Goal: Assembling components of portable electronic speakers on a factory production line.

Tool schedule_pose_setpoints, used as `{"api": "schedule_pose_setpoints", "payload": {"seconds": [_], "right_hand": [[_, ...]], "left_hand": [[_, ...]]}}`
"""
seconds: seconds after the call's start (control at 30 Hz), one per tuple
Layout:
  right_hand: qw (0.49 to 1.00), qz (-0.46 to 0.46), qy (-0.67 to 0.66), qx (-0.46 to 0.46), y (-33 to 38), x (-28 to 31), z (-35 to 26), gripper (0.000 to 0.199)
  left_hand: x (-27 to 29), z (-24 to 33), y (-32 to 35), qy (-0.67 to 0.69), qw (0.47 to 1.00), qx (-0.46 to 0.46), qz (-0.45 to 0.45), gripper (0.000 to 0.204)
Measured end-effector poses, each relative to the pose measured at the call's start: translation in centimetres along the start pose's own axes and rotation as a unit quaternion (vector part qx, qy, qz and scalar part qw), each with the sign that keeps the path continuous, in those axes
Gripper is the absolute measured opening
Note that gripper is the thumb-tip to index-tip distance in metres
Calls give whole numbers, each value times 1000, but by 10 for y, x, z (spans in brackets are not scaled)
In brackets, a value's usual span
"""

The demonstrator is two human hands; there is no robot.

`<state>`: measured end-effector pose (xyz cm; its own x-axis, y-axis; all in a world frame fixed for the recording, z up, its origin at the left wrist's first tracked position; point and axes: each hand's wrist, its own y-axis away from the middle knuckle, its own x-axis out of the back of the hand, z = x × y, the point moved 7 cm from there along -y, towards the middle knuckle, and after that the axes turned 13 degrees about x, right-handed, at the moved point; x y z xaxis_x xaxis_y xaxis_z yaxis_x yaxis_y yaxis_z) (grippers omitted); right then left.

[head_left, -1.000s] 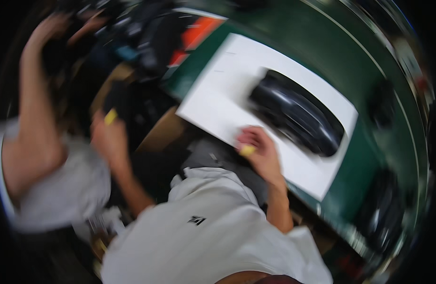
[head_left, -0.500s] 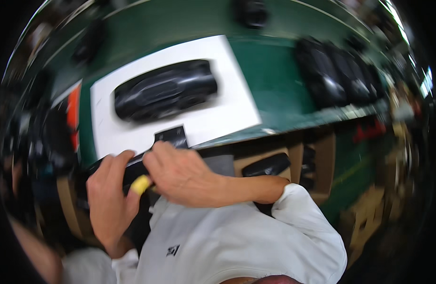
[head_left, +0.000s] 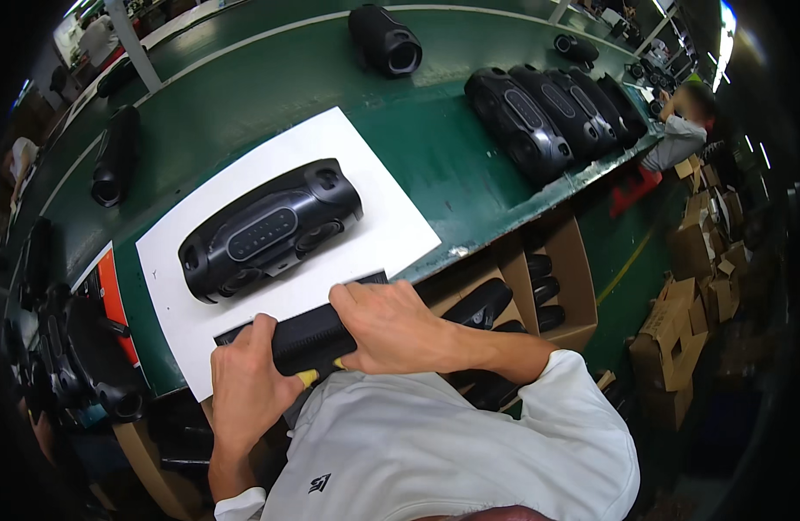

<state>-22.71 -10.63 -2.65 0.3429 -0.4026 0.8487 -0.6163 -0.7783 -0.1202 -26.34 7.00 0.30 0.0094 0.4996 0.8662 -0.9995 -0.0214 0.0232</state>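
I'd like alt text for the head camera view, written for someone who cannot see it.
Both hands, left hand and right hand, grip a long black mesh panel at the near edge of a green workbench. Behind it, a black oval speaker body lies on a white sheet, with more black speakers lined up to the right.

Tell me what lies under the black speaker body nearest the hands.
The speaker body lies on a white sheet spread over the green table. The sheet part directly beneath it is covered. Both hands, left and right, grip a black grille panel at the sheet's near edge.
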Motion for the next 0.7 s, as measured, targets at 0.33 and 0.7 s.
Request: {"api": "schedule_pose_setpoints", "payload": {"seconds": [0.33, 0.7], "right_hand": [[999, 9, -45, 15, -30, 10, 3, 59], [989, -25, -137, -47, -26, 6, 27, 83]], "left_hand": [[0, -25, -20, 80, 990, 47, -107, 54], [1, -44, -37, 122, 980, 92, -130, 66]]}}
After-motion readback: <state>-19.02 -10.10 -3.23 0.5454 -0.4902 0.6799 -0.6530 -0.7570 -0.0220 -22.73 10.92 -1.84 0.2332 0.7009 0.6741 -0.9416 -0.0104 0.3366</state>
